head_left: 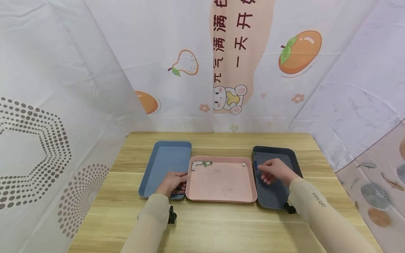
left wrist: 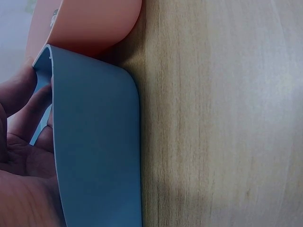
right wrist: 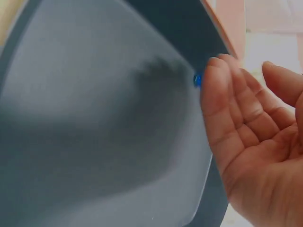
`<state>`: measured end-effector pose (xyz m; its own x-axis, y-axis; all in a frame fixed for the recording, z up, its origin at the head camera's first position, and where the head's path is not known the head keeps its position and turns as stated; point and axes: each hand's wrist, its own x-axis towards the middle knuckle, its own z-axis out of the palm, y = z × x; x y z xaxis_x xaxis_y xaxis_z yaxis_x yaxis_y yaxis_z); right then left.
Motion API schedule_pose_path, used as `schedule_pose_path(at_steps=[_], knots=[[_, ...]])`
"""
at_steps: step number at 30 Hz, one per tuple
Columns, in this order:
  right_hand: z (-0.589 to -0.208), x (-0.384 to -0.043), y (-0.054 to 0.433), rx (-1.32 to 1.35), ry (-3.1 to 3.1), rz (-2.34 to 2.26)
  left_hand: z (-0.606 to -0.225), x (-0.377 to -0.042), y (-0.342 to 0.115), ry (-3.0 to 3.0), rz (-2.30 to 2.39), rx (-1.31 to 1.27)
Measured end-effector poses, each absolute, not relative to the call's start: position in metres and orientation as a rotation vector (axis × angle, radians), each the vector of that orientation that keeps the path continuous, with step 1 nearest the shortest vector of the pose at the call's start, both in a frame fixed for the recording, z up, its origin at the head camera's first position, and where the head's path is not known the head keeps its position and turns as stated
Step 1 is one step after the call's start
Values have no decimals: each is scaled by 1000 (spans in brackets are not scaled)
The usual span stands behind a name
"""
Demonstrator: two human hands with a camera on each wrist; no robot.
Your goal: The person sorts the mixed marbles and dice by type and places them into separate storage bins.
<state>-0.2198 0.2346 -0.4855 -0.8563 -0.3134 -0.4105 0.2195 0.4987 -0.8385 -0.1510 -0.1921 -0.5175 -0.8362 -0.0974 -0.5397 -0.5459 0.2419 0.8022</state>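
My left hand [head_left: 174,182] is over the right side of the blue tray [head_left: 170,151], fingertips at the rim where it meets the pink tray [head_left: 221,186]. Its fingers bend loosely inside the blue wall in the left wrist view. Over the dark grey tray [head_left: 273,196] is my right hand [head_left: 276,171], thumb apart from the fingers and nothing between them. Blue dice [head_left: 255,163] lie along that tray's left wall by the fingertips; one blue die [right wrist: 197,80] is partly hidden behind them. White dice [head_left: 198,163] and green dice [head_left: 205,163] line the pink tray's far left corner.
A lone white die [head_left: 244,164] sits near the pink tray's far right corner. A green die [head_left: 255,153] lies in the dark tray's far left corner. The three trays stand side by side on a wooden table [head_left: 221,225], with printed curtains behind and beside it.
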Motion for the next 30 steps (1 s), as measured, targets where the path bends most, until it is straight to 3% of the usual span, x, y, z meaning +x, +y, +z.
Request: schedule_pose_path(at_steps=[30], knots=[[-489, -204, 205, 56, 2273, -1149, -516, -151, -191, 2143, 1620, -590]])
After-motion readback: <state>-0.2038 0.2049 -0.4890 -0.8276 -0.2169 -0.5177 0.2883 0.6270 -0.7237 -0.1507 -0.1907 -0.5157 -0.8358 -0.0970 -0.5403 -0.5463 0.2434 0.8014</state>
